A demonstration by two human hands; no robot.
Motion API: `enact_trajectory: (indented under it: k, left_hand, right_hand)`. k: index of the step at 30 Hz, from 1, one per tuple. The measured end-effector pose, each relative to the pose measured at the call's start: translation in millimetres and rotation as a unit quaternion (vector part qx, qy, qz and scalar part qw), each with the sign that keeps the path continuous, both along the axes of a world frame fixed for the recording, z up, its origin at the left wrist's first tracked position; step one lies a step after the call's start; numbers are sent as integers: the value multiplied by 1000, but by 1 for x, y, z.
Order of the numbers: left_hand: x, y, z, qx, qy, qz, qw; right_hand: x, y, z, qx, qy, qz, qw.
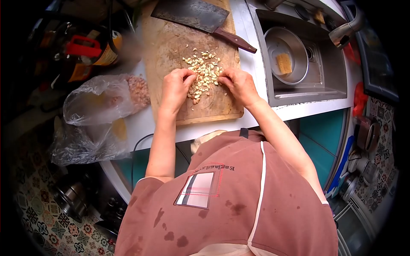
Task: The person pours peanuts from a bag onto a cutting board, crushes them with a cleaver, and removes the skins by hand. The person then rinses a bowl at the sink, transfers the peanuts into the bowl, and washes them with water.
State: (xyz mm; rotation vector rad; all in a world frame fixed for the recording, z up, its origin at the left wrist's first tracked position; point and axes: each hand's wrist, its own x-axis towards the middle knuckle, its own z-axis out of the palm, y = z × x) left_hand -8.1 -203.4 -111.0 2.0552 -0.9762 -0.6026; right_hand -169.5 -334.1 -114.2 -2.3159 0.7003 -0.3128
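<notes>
A pile of pale peanuts, some with reddish skins, is spread on a worn wooden cutting board. At the pile's left edge, my left hand has its thumb and fingertips pinched together among the nuts. Opposite it, my right hand pinches at the right edge, fingers curled. Whatever lies between the fingertips of either hand is too small to make out. Across the far part of the board rests a cleaver, its dark wooden handle pointing right, beyond the board's edge.
Left of the board, a clear plastic bag lies by reddish peanuts. On the right, a metal sink holds a steel bowl with a yellow sponge in it. A faucet reaches over the sink. Bottles stand at left.
</notes>
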Motion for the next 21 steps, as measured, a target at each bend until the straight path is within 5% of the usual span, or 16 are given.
enact_trajectory:
  k: [6, 9, 12, 15, 18, 21]
  left_hand:
    - [-7, 3, 7, -63, -43, -12, 997]
    - [-11, 5, 2, -60, -62, -31, 996]
    - [-10, 8, -6, -48, 304, 27, 951]
    - [-10, 10, -4, -106, 424, 46, 898]
    - [-4, 18, -8, -115, 416, 42, 901]
    - [-3, 26, -1, -131, 434, 49, 890]
  right_hand:
    - [3, 1, 6, 173, 26, -81, 981]
    - [3, 2, 1, 85, 30, -62, 994]
    - [6, 4, 3, 68, 27, -67, 995]
    - [6, 5, 7, 297, 3, -108, 949]
    - [6, 6, 4, 371, -45, -100, 922]
    - [6, 11, 15, 159, 34, 16, 987]
